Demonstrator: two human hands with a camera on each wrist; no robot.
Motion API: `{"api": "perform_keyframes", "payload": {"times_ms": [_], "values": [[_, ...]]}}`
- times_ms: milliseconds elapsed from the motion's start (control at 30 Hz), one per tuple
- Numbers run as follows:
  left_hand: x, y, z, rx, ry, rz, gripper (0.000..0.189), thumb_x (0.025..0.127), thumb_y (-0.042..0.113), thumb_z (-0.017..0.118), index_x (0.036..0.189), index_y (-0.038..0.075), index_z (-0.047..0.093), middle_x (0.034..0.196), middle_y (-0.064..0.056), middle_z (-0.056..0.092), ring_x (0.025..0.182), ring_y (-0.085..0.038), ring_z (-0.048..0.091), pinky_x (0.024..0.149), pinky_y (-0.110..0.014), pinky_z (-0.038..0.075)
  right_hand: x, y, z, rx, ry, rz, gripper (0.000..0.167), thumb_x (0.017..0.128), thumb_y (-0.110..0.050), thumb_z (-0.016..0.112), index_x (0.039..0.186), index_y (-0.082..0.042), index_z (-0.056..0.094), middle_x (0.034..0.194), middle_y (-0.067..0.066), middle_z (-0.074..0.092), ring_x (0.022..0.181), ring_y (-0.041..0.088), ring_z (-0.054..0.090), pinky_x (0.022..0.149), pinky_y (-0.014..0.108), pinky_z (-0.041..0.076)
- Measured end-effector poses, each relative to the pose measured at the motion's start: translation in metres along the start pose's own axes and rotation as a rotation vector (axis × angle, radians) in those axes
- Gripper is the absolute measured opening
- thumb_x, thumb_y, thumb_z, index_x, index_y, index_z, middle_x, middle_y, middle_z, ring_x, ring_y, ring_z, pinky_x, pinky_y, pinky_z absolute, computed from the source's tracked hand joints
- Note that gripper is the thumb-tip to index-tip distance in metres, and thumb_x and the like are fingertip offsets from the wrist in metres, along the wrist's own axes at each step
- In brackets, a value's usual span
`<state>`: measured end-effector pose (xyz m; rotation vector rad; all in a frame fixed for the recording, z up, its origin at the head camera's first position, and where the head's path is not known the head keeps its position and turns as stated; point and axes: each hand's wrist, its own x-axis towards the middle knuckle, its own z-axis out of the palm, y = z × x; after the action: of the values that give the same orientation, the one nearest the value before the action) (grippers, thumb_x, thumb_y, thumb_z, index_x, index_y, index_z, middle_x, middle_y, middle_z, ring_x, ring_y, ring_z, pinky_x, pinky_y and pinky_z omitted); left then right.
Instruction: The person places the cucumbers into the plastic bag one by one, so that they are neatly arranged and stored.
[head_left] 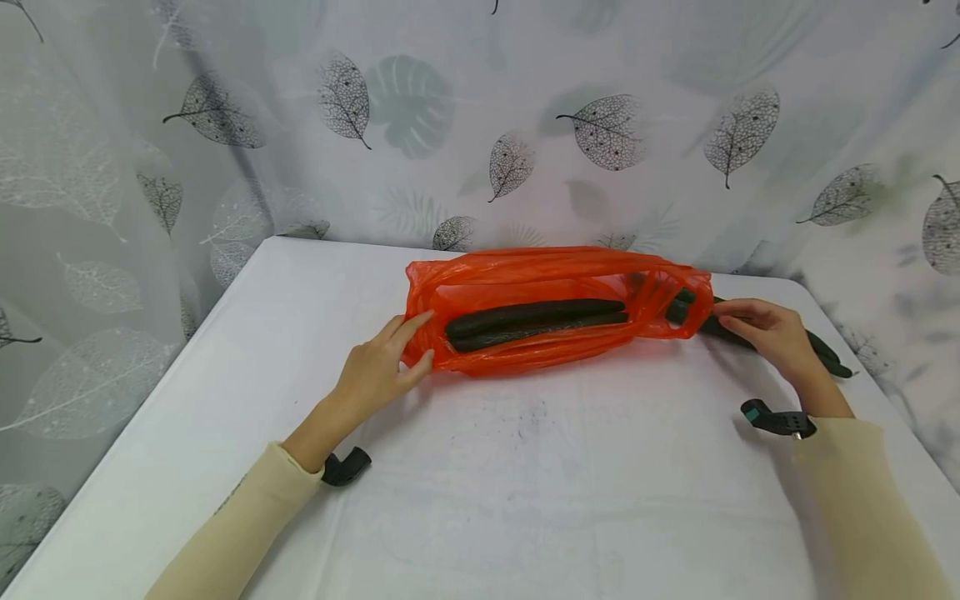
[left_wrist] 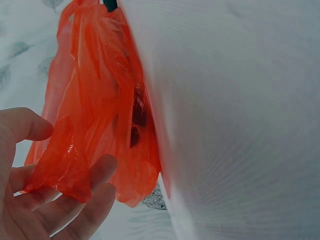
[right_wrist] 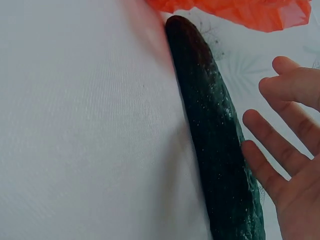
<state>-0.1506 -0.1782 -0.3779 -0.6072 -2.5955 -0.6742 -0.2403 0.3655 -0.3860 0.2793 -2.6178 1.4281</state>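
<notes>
Cucumbers (head_left: 534, 317) in red plastic bag (head_left: 517, 363), middle of frame; another cucumber (head_left: 827, 353) at right.
Left hand (head_left: 377, 367) and right hand (head_left: 774, 335): fingers spread. Bag seems light, floppy; cucumbers seem hard, maybe slippery. Hold their middles.

On the table (head_left: 525, 475), a bag (head_left: 525, 267) holds two cucumbers (head_left: 536, 321), left of another cucumber (right_wrist: 215, 135)

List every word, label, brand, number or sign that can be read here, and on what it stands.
No readable text appears in any view.
Left sleeve: small dark marks, too small to tell if they are letters.
Orange-red bag and cucumbers: no text visible.
Curtain: printed leaves, no words.
</notes>
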Motion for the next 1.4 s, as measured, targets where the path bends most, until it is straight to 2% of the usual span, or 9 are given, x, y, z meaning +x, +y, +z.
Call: {"api": "perform_keyframes", "payload": {"times_ms": [400,633,700,800,900,967,1067,1267,1400], "values": [[-0.001,-0.001,0.001,0.007,0.004,0.001,0.049,0.089,0.020,0.065,0.135,0.006,0.055,0.112,-0.013,0.061,0.046,-0.010,0.036,0.043,-0.025,0.036,0.002,0.016,-0.007,-0.115,-0.054,0.086,0.032,0.094,-0.026,0.065,0.120,-0.007,0.065,0.098,-0.035,0.055,0.096,-0.012,0.047,0.075,0.003,0.039],[-0.001,-0.002,0.002,0.007,0.005,0.006,0.050,0.088,0.021,0.066,0.135,0.006,0.055,0.112,-0.013,0.061,0.046,-0.009,0.035,0.043,-0.024,0.036,0.007,0.020,-0.004,-0.226,-0.085,0.086,0.042,0.094,-0.029,0.065,0.126,-0.003,0.058,0.104,-0.029,0.048,0.092,-0.009,0.045,0.077,0.013,0.036],[-0.001,-0.002,0.001,0.006,0.009,0.011,0.050,0.088,0.021,0.066,0.135,0.006,0.055,0.111,-0.014,0.061,0.047,-0.009,0.035,0.043,-0.024,0.036,0.008,0.020,-0.003,-0.247,-0.080,0.085,0.043,0.094,-0.028,0.065,0.126,-0.002,0.057,0.106,-0.024,0.049,0.092,-0.008,0.044,0.078,0.015,0.035],[0.000,-0.002,0.001,0.009,0.013,0.017,0.050,0.088,0.020,0.066,0.135,0.006,0.055,0.111,-0.014,0.061,0.046,-0.010,0.036,0.042,-0.023,0.036,0.008,0.019,0.000,-0.268,-0.089,0.102,0.045,0.095,-0.028,0.063,0.128,0.002,0.055,0.116,-0.003,0.054,0.093,-0.002,0.043,0.079,0.018,0.037],[0.000,-0.003,0.002,0.012,0.015,0.020,0.050,0.088,0.020,0.066,0.134,0.006,0.056,0.111,-0.014,0.061,0.046,-0.010,0.038,0.042,-0.023,0.036,0.008,0.017,0.002,-0.307,-0.123,0.116,0.049,0.096,-0.028,0.061,0.132,0.004,0.050,0.127,0.022,0.050,0.102,0.015,0.046,0.086,0.035,0.042],[0.000,-0.003,0.002,0.009,0.015,0.018,0.050,0.088,0.020,0.066,0.134,0.006,0.056,0.110,-0.014,0.061,0.046,-0.010,0.037,0.042,-0.023,0.036,0.009,0.015,0.003,-0.321,-0.148,0.119,0.050,0.097,-0.027,0.060,0.133,0.005,0.047,0.129,0.030,0.047,0.106,0.030,0.045,0.089,0.051,0.042],[0.000,-0.003,0.001,0.007,0.013,0.013,0.050,0.088,0.021,0.066,0.135,0.006,0.055,0.110,-0.014,0.061,0.047,-0.010,0.038,0.043,-0.024,0.037,0.010,0.013,0.003,-0.340,-0.164,0.105,0.050,0.097,-0.024,0.060,0.133,0.007,0.046,0.127,0.034,0.047,0.109,0.044,0.043,0.091,0.064,0.037],[0.000,-0.002,0.000,0.007,0.009,0.004,0.050,0.088,0.021,0.066,0.135,0.007,0.055,0.110,-0.013,0.061,0.048,-0.011,0.040,0.043,-0.024,0.038,0.012,0.009,0.004,-0.384,-0.153,0.094,0.048,0.095,-0.025,0.063,0.129,0.007,0.050,0.118,0.032,0.053,0.102,0.040,0.046,0.081,0.046,0.041],[0.000,-0.003,0.001,0.011,0.003,0.003,0.050,0.088,0.020,0.066,0.135,0.006,0.055,0.110,-0.014,0.061,0.047,-0.011,0.040,0.043,-0.024,0.038,0.014,0.010,0.006,-0.376,-0.158,0.042,0.048,0.092,-0.020,0.067,0.127,0.009,0.051,0.118,0.033,0.050,0.104,0.043,0.044,0.084,0.053,0.039]]}}
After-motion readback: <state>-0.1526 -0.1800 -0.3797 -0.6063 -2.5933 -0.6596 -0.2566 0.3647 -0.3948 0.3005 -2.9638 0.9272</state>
